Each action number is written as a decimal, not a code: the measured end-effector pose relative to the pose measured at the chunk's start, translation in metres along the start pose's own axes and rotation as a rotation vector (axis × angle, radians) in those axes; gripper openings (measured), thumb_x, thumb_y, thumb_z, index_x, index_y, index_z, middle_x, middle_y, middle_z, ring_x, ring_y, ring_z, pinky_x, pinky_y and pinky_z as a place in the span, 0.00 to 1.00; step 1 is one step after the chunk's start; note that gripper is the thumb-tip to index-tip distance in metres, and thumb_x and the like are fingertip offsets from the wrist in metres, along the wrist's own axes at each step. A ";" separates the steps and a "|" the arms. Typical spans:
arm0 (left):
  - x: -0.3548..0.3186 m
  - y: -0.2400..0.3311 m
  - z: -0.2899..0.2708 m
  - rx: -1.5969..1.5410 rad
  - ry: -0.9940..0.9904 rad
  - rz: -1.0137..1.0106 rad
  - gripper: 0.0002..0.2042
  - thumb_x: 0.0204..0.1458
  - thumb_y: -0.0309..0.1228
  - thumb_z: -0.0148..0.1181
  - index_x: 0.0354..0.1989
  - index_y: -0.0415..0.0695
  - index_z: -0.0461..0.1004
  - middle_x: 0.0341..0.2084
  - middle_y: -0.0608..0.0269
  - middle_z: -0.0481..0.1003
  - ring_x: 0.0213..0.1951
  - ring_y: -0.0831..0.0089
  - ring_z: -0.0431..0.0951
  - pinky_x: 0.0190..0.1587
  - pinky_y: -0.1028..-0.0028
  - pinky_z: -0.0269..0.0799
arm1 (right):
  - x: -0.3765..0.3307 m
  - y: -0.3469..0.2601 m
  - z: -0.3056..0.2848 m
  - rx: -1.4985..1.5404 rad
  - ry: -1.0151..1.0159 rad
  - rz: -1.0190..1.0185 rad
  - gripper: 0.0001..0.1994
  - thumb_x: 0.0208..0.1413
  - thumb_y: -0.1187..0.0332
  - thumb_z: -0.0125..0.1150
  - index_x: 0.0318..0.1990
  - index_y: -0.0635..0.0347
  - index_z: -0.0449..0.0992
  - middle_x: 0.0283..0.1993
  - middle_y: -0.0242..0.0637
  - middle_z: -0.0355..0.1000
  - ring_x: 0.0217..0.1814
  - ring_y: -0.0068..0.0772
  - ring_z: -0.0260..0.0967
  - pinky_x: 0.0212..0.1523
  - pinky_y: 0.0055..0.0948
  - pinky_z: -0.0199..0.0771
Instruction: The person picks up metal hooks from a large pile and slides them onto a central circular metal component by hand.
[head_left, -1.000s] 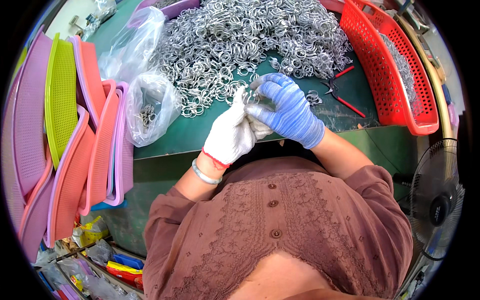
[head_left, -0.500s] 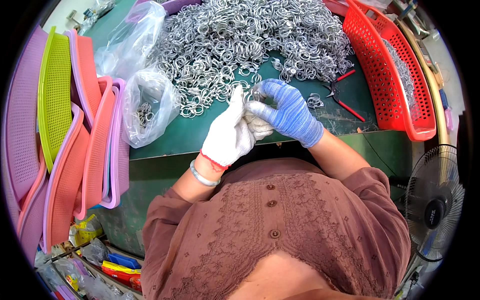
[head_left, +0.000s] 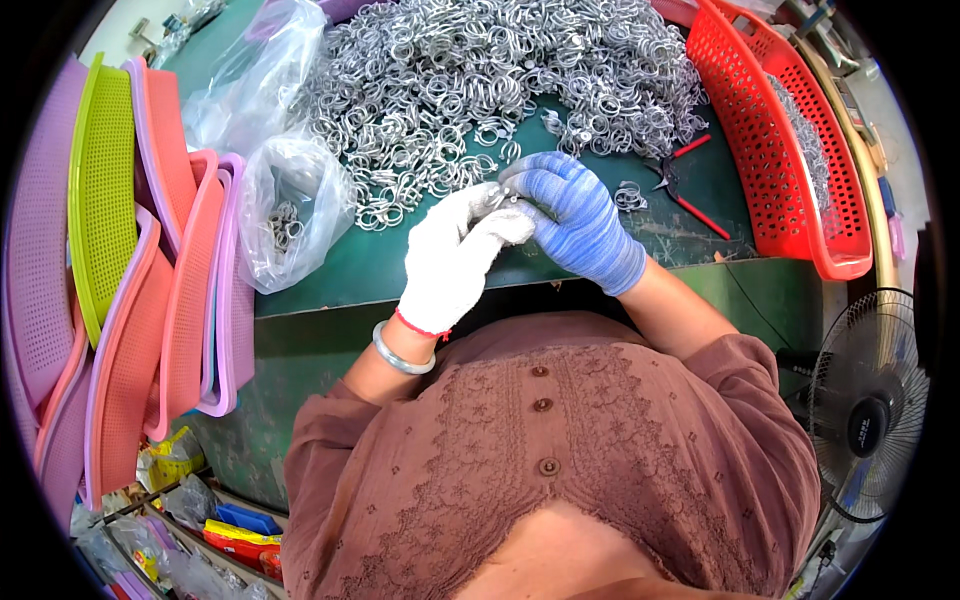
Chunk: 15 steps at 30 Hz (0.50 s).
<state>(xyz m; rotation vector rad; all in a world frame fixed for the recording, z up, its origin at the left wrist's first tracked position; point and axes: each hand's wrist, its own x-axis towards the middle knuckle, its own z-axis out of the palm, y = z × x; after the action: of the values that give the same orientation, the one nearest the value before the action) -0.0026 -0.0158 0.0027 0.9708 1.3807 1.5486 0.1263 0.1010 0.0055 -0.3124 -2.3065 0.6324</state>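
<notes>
My left hand, in a white knit glove with a red cuff edge, meets my right hand, in a blue-grey glove, above the near edge of the bench. Both are closed, fingertips pinching a small silver metal ring, mostly hidden by the gloves. Just beyond them spreads a big heap of similar metal rings, each with a small lug. Right of my right hand lie a few loose rings and pliers with red handles.
On the left, an open plastic bag holds some rings beside stacked purple, green and coral baskets. A red basket with metal parts stands at the right of the green bench. A fan is at lower right.
My left hand has turned, its raised thumb and fingers coming down to pinch toward my right hand. The right fingers have closed in over the small ring.
</notes>
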 end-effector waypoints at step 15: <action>-0.001 -0.010 -0.002 0.487 0.045 0.323 0.09 0.52 0.21 0.53 0.39 0.36 0.78 0.30 0.59 0.78 0.32 0.75 0.77 0.40 0.77 0.72 | -0.008 -0.001 -0.004 0.056 -0.068 0.012 0.09 0.52 0.70 0.58 0.39 0.63 0.75 0.38 0.47 0.72 0.42 0.51 0.69 0.45 0.41 0.70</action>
<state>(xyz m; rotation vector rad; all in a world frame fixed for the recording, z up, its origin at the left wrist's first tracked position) -0.0030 -0.0170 -0.0071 1.5227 1.7435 1.4937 0.1351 0.0981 0.0042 -0.2821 -2.3483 0.7229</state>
